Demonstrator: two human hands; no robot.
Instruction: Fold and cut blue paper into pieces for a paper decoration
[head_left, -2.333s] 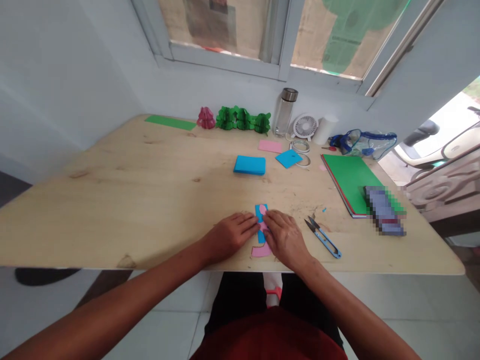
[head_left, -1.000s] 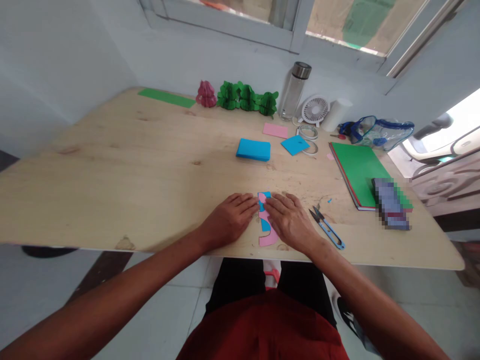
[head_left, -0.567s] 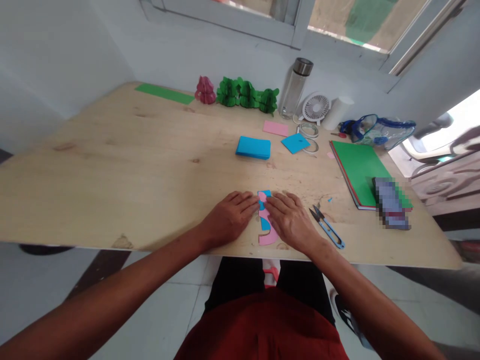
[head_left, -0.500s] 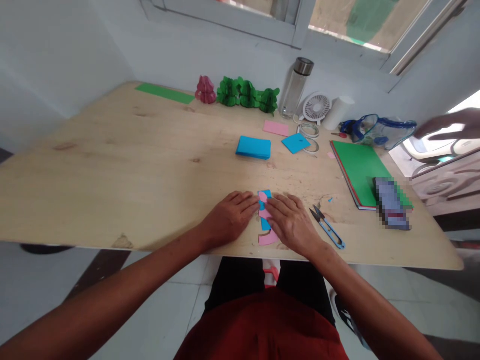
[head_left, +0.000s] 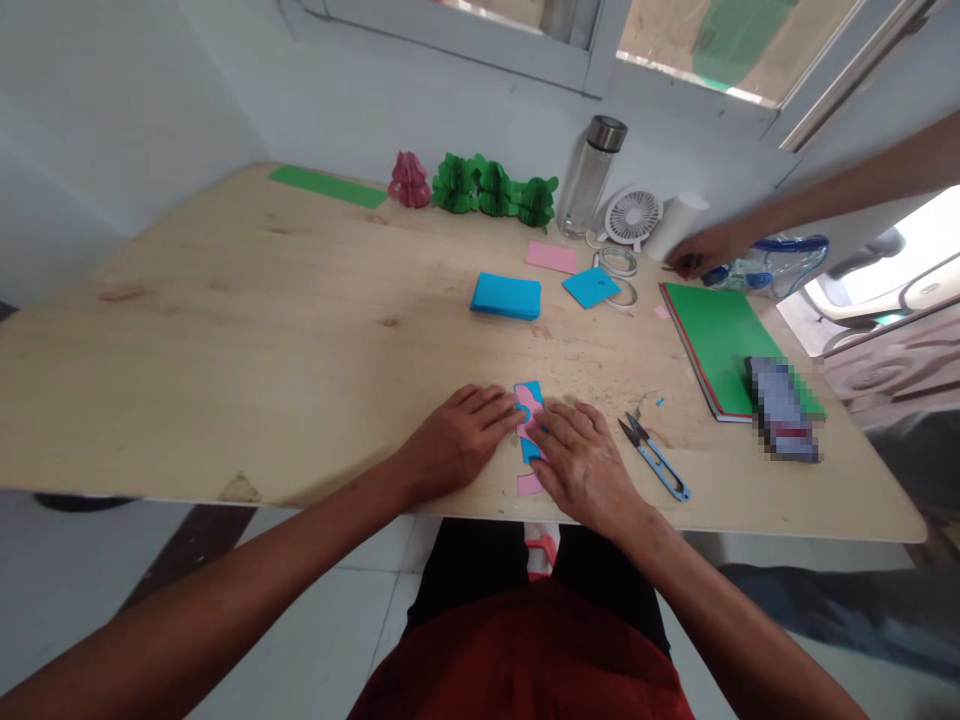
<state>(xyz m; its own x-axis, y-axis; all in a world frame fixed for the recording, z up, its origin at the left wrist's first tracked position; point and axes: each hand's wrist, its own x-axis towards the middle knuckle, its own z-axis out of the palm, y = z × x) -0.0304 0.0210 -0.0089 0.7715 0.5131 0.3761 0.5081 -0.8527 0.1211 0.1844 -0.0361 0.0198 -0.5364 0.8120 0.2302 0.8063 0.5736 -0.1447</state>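
Observation:
A small blue paper strip (head_left: 532, 450) lies near the table's front edge with a pink cut-out paper (head_left: 529, 400) on top. My left hand (head_left: 461, 435) rests flat at its left side, fingertips touching the paper's edge. From the right, my right hand (head_left: 581, 450) lies over the pink and blue paper, fingers extended and partly covering both. A pink scrap (head_left: 529, 485) sits just below. Thread snips (head_left: 656, 458) with blue handles lie to the right of my right hand, blades spread.
Another person's hand (head_left: 705, 252) reaches in at the back right, by a clear bag (head_left: 787, 265). Behind are a blue paper stack (head_left: 506, 297), tape rolls (head_left: 618, 262), a bottle (head_left: 594, 175) and a fan (head_left: 632, 216). A phone (head_left: 784, 410) overlaps green sheets (head_left: 724, 345).
The other person's arm has reached further in over the table, to the back right. Under my right hand, the pink paper has shifted on the blue strip. My left hand has barely moved.

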